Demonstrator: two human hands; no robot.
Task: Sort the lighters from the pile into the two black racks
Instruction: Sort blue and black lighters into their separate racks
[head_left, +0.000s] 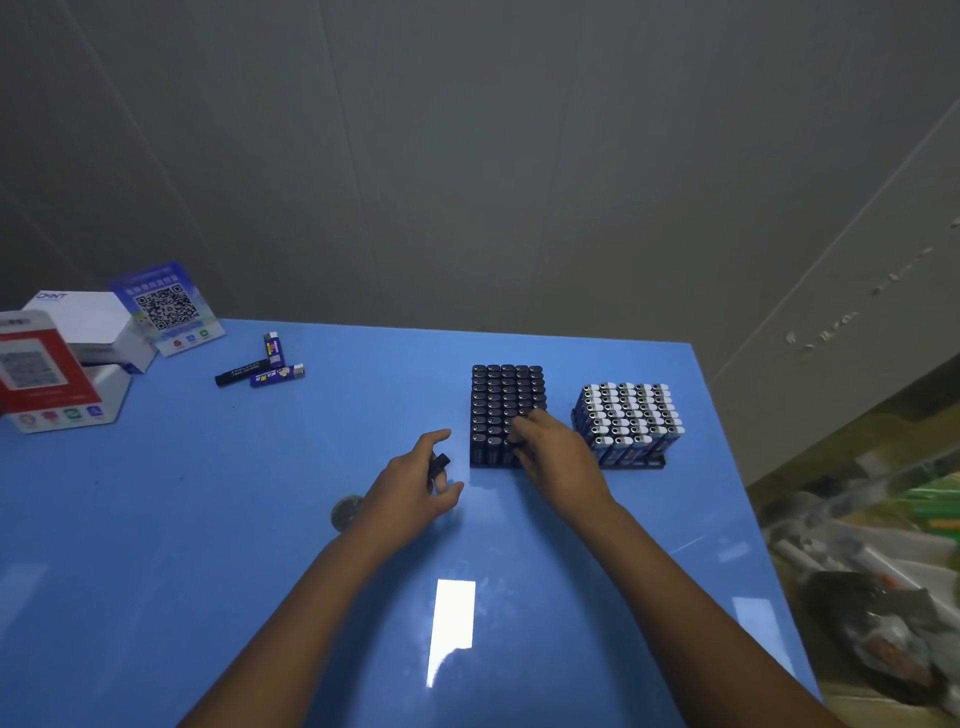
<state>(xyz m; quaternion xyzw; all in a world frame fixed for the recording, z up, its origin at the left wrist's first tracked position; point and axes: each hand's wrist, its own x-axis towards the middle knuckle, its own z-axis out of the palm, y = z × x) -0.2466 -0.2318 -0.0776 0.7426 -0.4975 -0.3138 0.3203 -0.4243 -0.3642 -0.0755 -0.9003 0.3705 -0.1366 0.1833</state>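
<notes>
1. Head view, racks: two black racks stand side by side on the blue table (260, 519). The left rack (506, 413) is packed with black-topped lighters standing upright; the right rack (626, 423) holds blue-bodied lighters with white and silver tops, its black base showing at the near edge. Sorting by type looks nearly finished
2. Head view, right hand: the right hand (553, 452) is over the near right corner of the left rack, its fingers (519, 434) curled down among the lighter tops, probably seating one in a slot; whether they grip a lighter I cannot tell, since the dark tops hide it
3. Head view, left hand: the left hand (415, 488) hovers just beside the left rack, fingers curled round a small black lighter (440, 462), likely kept ready as the next one to hand over
4. Head view, leftovers: three loose lighters (265, 366), one black and two blue, lie flat well apart at the far left, near some boxes (78, 358) and a QR card (166, 309)
</notes>
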